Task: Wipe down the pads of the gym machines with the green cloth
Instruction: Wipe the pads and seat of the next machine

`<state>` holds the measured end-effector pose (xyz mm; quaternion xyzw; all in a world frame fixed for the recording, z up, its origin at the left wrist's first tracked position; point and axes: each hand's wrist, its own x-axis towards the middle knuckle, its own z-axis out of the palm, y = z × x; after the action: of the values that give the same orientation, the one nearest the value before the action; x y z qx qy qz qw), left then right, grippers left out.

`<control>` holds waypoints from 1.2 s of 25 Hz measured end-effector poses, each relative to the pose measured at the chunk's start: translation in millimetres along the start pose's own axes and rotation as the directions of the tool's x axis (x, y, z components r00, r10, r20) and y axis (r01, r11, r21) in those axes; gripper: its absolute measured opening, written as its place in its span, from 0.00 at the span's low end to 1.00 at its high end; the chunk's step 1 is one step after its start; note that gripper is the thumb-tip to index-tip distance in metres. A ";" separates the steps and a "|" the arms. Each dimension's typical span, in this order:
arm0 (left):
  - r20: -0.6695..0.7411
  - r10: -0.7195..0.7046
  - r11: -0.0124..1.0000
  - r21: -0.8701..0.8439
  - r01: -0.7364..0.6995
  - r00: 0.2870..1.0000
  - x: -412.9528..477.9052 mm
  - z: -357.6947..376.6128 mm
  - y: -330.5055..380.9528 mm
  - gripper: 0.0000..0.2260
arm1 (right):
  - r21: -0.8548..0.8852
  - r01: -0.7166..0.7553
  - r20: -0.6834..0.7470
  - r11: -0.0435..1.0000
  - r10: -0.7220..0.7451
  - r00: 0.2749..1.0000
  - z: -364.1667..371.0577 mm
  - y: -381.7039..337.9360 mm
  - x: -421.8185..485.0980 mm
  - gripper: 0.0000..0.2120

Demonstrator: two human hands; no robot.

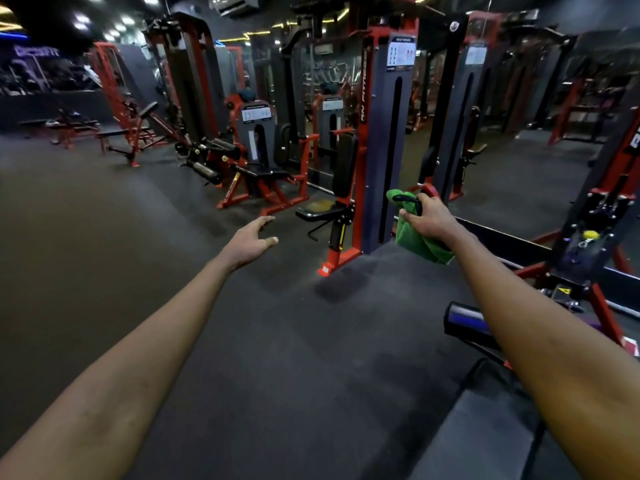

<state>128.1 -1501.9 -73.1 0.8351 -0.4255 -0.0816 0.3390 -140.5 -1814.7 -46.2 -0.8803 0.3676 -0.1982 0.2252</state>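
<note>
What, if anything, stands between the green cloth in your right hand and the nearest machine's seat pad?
Nothing visible: only open floor lies between the green cloth, held in the right hand, and the seat pad; the grey weight tower stands beside the pad.

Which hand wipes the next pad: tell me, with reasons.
Right, probably. The right hand grips the green cloth, held out toward the black back pad ahead; the left hand is open, holding nothing.
</note>
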 end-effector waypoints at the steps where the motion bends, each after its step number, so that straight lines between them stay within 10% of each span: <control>1: -0.001 0.009 1.000 -0.012 -0.009 1.000 11.8 -10.6 -9.9 0.26 | -0.010 -0.008 0.007 1.000 0.008 1.000 9.0 -12.3 8.8 0.23; 30: 0.081 0.269 0.962 0.028 -0.272 0.960 705.4 -108.4 -252.8 0.27 | -0.120 -0.175 -0.125 0.977 0.160 0.979 228.1 -149.5 610.2 0.21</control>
<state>780.4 -1885.2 -44.3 0.7717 -0.5500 -0.0581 0.3142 457.6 -2113.0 -40.3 -0.8461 0.4651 -0.2039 0.1617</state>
